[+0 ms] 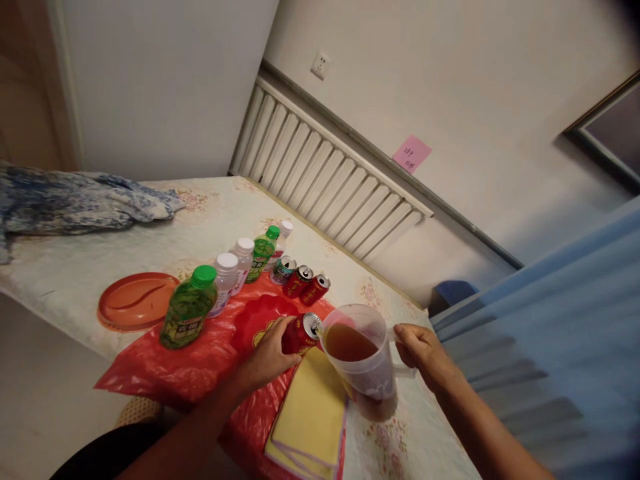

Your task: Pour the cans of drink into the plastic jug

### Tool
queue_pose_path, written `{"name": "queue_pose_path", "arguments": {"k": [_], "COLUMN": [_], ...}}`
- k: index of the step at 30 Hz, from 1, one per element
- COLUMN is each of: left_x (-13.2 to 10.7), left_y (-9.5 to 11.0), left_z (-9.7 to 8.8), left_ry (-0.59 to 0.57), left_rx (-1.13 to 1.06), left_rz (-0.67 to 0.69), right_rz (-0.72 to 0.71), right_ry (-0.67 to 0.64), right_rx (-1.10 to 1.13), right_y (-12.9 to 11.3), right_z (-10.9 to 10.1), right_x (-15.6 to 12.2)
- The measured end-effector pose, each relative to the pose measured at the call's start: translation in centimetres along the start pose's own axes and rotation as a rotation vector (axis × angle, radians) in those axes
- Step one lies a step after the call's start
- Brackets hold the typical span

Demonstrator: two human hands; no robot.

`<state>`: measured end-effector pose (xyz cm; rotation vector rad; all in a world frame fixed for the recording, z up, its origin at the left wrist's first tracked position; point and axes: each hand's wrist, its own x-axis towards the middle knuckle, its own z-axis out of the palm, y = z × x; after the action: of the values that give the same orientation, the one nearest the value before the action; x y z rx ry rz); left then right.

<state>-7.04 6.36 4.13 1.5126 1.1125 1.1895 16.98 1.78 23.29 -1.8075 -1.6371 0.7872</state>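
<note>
My left hand (273,353) is wrapped round a red drink can (296,335), whose opened top faces the jug. My right hand (424,353) grips the handle of a clear plastic jug (373,387) that holds brown liquid. The jug's spout tilts towards the can's opening and the two seem to touch there. Below them lie folded yellow cloths (310,413) on a red plastic sheet (210,363). Under my left hand, a red scalloped plate (255,317) is partly covered.
Green-capped bottles (186,310) and white-capped bottles (226,280) stand in a row with several opened cans (316,289). An orange lid (137,300) lies left. A patterned cloth (90,203) is at the far left, a radiator (320,173) behind, and a blue curtain (560,333) on the right.
</note>
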Motion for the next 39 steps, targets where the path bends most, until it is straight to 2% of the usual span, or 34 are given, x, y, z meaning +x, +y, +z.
{"name": "queue_pose_path", "arguments": {"k": [8, 28, 39], "left_x": [0.05, -0.02, 0.01], "left_y": [-0.32, -0.10, -0.27], "left_z": [0.11, -0.02, 0.14], "left_ry": [0.002, -0.013, -0.017], "left_rx": [0.026, 0.022, 0.025], "left_rz": [0.020, -0.005, 0.025], "right_rz": [-0.021, -0.014, -0.015], "right_ry": [0.006, -0.016, -0.025], "right_rx": [-0.069, -0.078, -0.066], "right_y": [-0.06, 0.29, -0.51], "right_z": [-0.14, -0.39, -0.24], "right_x": [-0.04, 0.06, -0.08]}}
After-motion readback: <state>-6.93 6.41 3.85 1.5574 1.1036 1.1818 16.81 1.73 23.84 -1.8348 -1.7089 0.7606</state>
